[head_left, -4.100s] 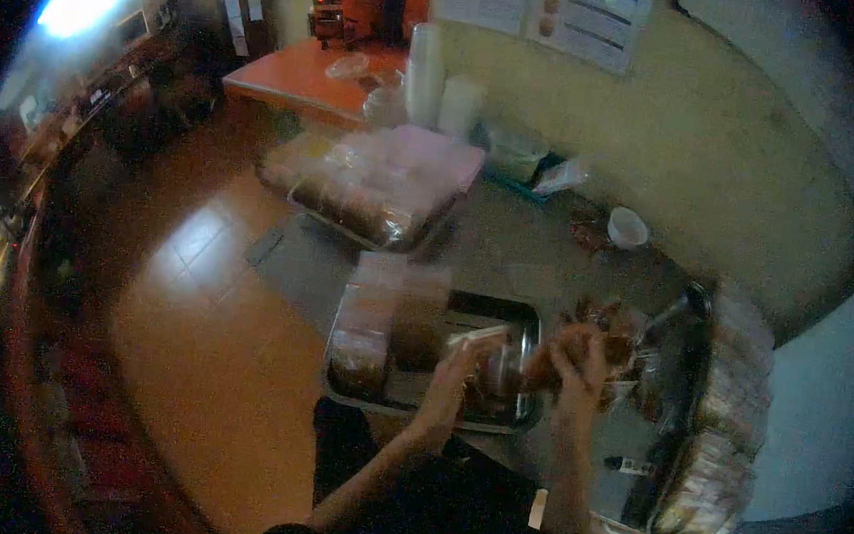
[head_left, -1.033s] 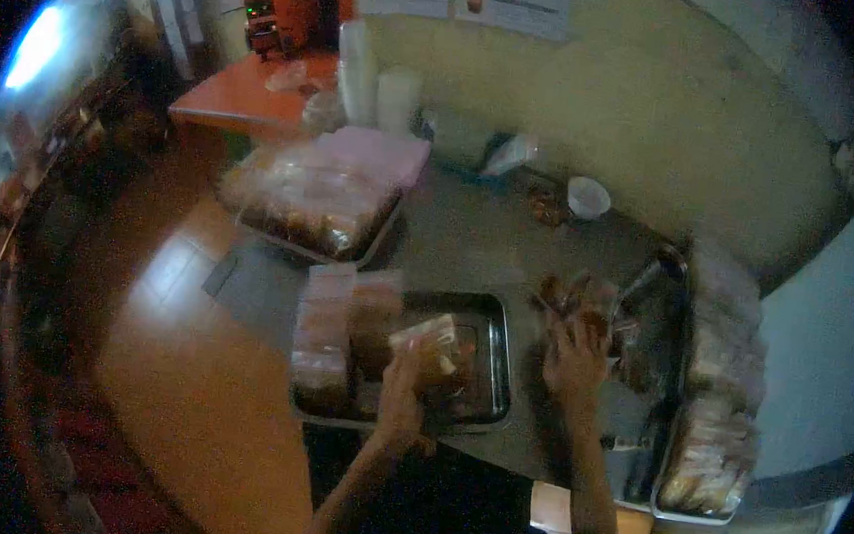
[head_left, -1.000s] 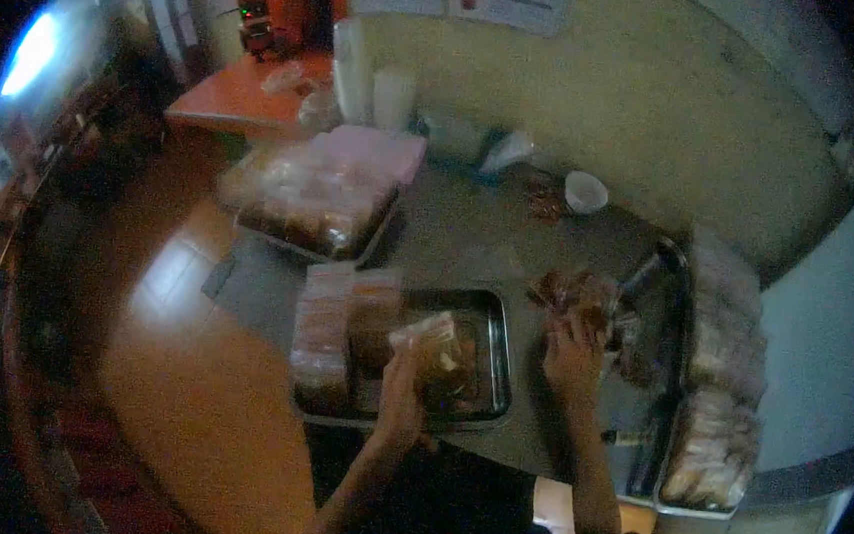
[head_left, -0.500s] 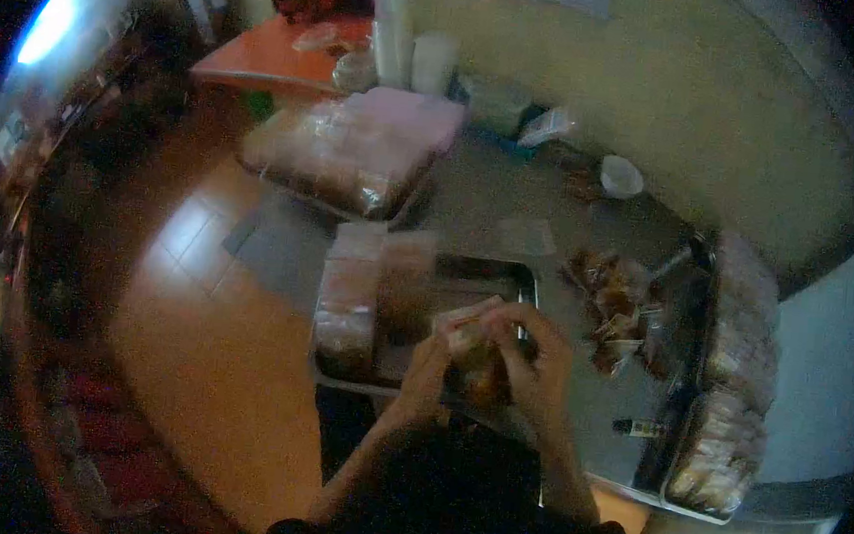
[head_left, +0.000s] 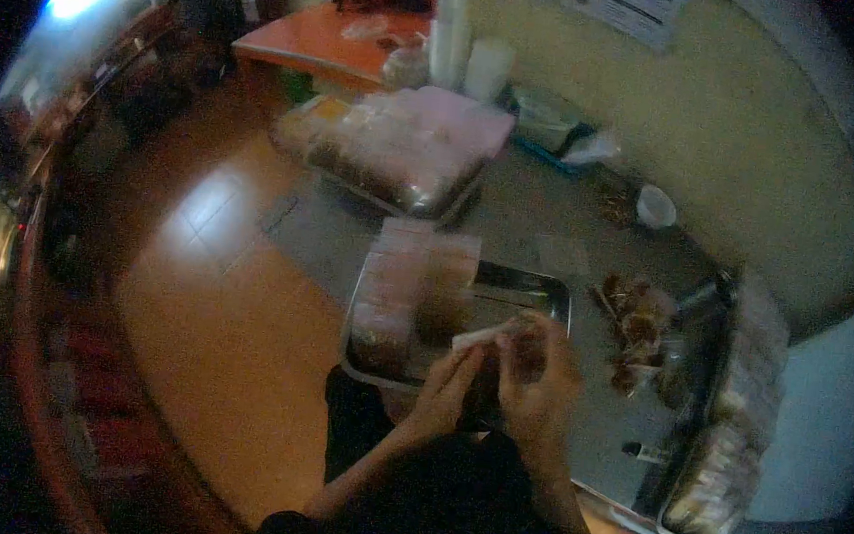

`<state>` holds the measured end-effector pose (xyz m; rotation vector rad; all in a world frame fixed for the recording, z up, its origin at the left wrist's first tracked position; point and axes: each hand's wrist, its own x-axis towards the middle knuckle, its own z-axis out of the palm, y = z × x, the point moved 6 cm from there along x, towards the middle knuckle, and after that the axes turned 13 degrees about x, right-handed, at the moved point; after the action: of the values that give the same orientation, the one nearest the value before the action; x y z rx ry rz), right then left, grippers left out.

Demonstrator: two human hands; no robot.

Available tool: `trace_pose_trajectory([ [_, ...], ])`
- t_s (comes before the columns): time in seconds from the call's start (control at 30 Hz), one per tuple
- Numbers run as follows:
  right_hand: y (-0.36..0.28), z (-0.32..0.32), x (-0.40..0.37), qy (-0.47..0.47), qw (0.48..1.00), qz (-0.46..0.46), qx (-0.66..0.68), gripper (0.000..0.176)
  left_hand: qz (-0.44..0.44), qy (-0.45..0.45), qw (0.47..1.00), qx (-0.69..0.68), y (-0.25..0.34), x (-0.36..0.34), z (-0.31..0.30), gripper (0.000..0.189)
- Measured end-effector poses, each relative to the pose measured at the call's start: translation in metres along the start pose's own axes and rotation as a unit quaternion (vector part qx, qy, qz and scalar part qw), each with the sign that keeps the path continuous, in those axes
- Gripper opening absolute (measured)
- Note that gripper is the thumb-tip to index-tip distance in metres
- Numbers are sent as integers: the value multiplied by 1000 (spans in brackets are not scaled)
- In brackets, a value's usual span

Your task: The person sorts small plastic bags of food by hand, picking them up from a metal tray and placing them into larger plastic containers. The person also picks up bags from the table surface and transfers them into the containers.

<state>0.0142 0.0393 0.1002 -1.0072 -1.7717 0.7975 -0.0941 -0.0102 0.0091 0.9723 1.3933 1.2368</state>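
My left hand [head_left: 450, 391] and my right hand [head_left: 540, 384] meet over the front of a metal tray [head_left: 557, 295]. Their fingers are closed on the pale, folded top edge of a food packet [head_left: 483, 338]. Its lower part is dark and mostly hidden by my hands. Similar wrapped packets [head_left: 391, 282] with pale tops stand in rows along the tray's left side, and the right part shows bare metal.
Beyond the tray is another tray heaped with clear-wrapped goods [head_left: 386, 153] and a pink sheet [head_left: 464, 117]. Brown wrapped pieces [head_left: 641, 324] lie to the right, near a small dark bottle [head_left: 647, 452]. A long tray of packets [head_left: 721, 481] lines the right edge. A white bowl [head_left: 656, 207] sits near the wall.
The packet has turned so its pale top edge shows more and its golden-brown contents less. Both hands stay closed on it. The whole view has shifted slightly as my head moved.
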Motion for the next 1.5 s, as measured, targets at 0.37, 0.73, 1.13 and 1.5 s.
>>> trace_pose_trajectory([
  [0.37, -2, 5, 11, -380, 921, 33, 82, 24, 254, -73, 941, 209, 24, -18, -10, 39],
  [0.73, 59, 76, 28, -380, 906, 107, 153, 21, 345, 326, 780, 408, 41, -86, -25, 27],
  [1.13, 51, 91, 41, -247, 953, -150, -89, 23, 253, 245, 759, 548, 11, -30, -17, 18],
  [1.5, 70, 94, 55, -301, 949, 16, 97, 19, 132, 162, 794, 570, 9, -11, -26, 27],
])
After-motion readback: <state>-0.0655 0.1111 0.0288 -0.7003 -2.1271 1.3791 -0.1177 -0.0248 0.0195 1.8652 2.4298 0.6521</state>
